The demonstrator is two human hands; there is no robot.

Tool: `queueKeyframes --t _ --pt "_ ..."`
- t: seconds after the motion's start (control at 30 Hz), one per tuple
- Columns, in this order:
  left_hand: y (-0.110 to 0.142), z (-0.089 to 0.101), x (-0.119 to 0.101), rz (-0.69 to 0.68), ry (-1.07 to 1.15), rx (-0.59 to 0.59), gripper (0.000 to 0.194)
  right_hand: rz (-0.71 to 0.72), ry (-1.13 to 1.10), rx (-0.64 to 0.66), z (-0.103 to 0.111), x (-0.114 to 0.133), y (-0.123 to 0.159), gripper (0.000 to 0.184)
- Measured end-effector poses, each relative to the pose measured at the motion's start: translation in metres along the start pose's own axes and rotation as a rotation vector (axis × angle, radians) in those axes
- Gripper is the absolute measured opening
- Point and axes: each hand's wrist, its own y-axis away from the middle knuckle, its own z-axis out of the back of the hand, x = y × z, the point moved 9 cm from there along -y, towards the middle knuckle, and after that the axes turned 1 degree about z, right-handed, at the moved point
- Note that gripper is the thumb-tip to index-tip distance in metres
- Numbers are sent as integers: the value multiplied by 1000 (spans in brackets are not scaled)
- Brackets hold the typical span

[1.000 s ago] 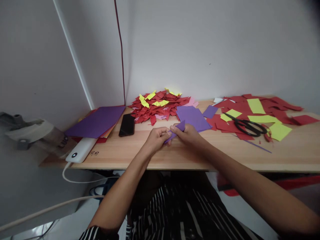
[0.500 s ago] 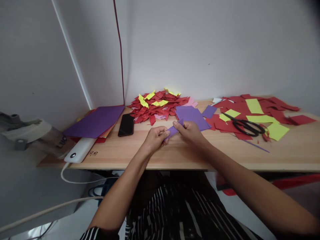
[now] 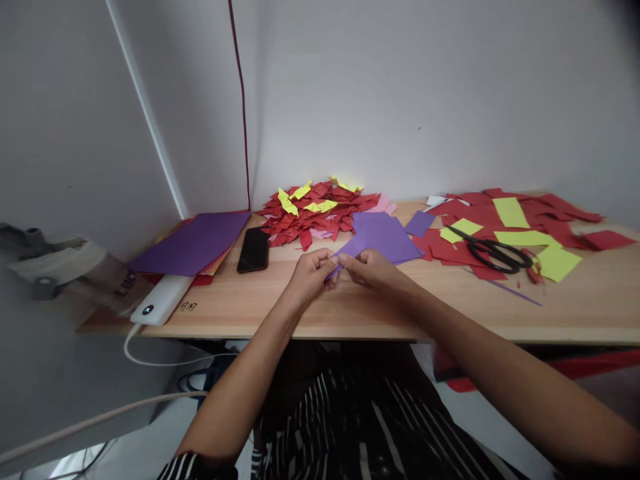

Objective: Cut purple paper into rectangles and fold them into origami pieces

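Observation:
Between my two hands, above the front middle of the table, is a small folded piece of purple paper (image 3: 350,249). My left hand (image 3: 315,272) pinches its near left end, fingers curled round it. My right hand (image 3: 369,268) is closed on the same piece, its thumb pressed close to the left thumb; the fingers hide part of the fold. Just behind my right hand lies a stack of purple paper sheets (image 3: 387,235), with a loose purple square (image 3: 419,223) to its right. A heap of folded red paper pieces (image 3: 305,223) with a few yellow ones sits behind my hands.
Black scissors (image 3: 495,255) lie at the right among red paper pieces (image 3: 545,210) and yellow paper pieces (image 3: 559,261). To the left are a black phone (image 3: 253,250), large purple sheets (image 3: 193,243) and a white power bank (image 3: 163,301) with a cable. A wall stands behind the table (image 3: 420,317).
My right hand has moved a little left and nearer, its thumb coming down from the upper end of the purple paper to beside my left thumb. The left hand has barely moved.

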Motion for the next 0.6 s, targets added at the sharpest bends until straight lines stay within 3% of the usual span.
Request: queueKeyframes --t 0.33,0.6 --pt "1 -5 5 40 -1 46 38 83 157 -165 10 10 6 53" --pt "0 -4 7 51 42 21 37 92 85 -333 28 12 10 48"
